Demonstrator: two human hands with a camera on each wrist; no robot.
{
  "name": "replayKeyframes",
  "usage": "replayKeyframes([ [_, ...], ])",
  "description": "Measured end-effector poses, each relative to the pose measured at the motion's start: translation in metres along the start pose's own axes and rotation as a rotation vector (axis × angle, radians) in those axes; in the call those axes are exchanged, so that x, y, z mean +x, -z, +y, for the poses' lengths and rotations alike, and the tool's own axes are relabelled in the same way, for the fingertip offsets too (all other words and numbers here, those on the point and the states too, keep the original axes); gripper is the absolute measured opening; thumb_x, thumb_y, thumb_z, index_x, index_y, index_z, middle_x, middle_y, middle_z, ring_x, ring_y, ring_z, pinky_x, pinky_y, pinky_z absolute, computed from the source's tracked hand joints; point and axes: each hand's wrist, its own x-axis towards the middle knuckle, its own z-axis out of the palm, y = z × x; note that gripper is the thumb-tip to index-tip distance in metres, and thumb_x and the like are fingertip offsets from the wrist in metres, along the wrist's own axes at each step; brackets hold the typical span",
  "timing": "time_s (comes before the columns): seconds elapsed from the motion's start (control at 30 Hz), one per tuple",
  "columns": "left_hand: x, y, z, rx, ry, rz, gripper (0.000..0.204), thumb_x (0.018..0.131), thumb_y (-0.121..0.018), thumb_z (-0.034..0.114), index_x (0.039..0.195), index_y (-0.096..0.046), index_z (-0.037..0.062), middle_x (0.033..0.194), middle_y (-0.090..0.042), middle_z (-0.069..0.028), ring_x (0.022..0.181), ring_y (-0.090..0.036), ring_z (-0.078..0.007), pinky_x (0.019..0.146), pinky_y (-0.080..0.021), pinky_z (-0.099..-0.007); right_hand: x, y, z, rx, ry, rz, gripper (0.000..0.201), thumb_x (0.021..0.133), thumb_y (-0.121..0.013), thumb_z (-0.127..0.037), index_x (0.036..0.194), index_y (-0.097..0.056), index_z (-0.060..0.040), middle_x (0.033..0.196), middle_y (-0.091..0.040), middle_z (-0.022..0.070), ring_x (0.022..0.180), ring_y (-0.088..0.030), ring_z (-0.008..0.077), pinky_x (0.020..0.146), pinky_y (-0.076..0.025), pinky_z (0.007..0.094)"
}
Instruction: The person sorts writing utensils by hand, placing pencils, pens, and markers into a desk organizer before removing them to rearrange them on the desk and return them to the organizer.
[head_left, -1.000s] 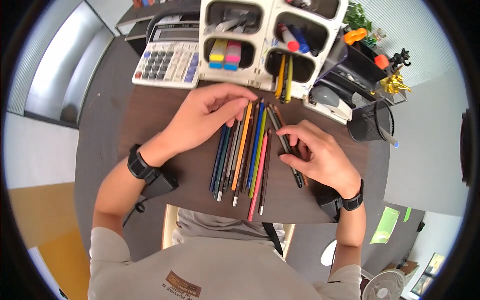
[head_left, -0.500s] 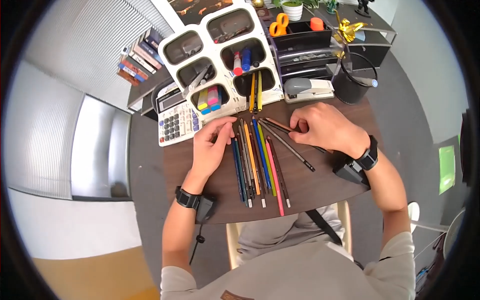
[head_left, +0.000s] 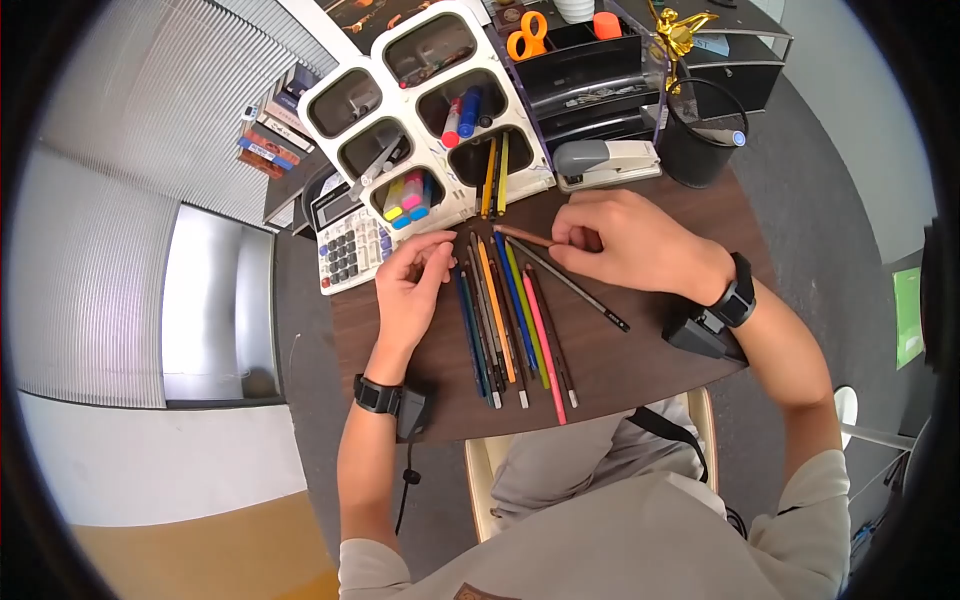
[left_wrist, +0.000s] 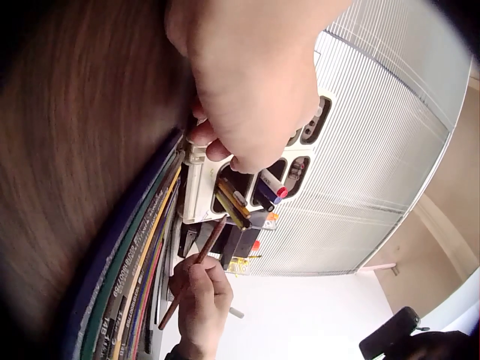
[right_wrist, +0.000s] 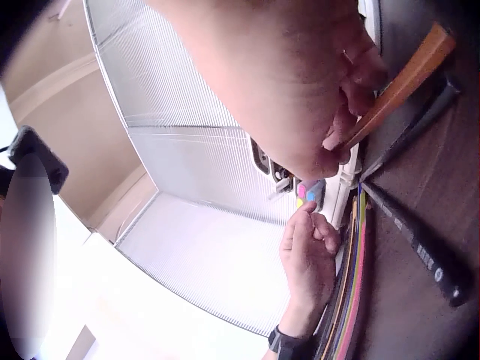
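A row of several coloured pencils lies side by side on the dark wooden table. My right hand pinches a brown pencil by its end, holding it just above the row's far tips; the pencil shows between thumb and fingers in the right wrist view. A dark pencil lies diagonally to the right of the row, under that hand. My left hand rests on the table left of the row, its loosely curled fingers touching the tips of the leftmost pencils.
A white compartment organiser with markers and two pencils stands just beyond the pencils. A calculator sits at the left, a grey stapler and a black mesh cup at the right. The table's near edge runs just below the row.
My right hand has left the dark pencil lying on the table and now holds the brown pencil, moved left and farther away. My left hand's fingers have curled in slightly. The head camera shifted.
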Motion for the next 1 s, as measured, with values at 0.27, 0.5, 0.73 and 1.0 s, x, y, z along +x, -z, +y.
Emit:
replayKeyframes([
  [0.27,-0.004,-0.002,0.008,0.137,-0.214,-0.202,0.043,0.088,-0.084,-0.001,0.131,-0.075,0.0008,0.089,-0.069,-0.0023,0.075,-0.061,-0.0089,0.067,-0.05,-0.0249,-0.004,-0.005,-0.012,0.181,0.036,-0.116,0.02,0.098,-0.076,-0.023,0.101,-0.079,-0.0033,0.082,-0.075,0.014,0.073,-0.073,0.0335,0.069,-0.057,0.0432],
  [0.5,-0.004,-0.007,0.027,0.226,-0.323,-0.322,0.022,0.092,-0.078,-0.004,0.113,-0.08,-0.0002,0.091,-0.075,-0.0112,0.078,-0.07,-0.0198,0.069,-0.054,-0.0306,0.0,0.002,-0.02,0.375,-0.077,-0.278,0.023,0.104,-0.072,-0.023,0.111,-0.076,-0.0011,0.086,-0.077,0.0135,0.071,-0.073,0.0282,0.066,-0.056,0.0394],
  [0.73,-0.012,0.009,0.014,-0.183,-0.014,-0.135,0.016,0.106,-0.064,-0.003,0.119,-0.072,-0.0083,0.093,-0.072,-0.0108,0.079,-0.068,-0.0136,0.072,-0.056,-0.0266,0.0,0.03,-0.013,0.984,-0.121,-0.344,0.019,0.108,-0.067,-0.019,0.113,-0.075,-0.0025,0.089,-0.079,0.0064,0.069,-0.064,0.0081,0.059,-0.049,0.0284],
  [1.0,-0.011,0.006,0.013,-0.172,-0.033,-0.136,0.029,0.11,-0.061,0.003,0.137,-0.066,-0.0063,0.092,-0.07,-0.0094,0.077,-0.064,-0.0113,0.069,-0.054,-0.026,-0.004,0.022,-0.016,1.071,0.186,-0.125,0.029,0.098,-0.08,-0.019,0.111,-0.082,0.007,0.088,-0.081,0.0146,0.067,-0.073,0.0204,0.061,-0.056,0.0287],
])
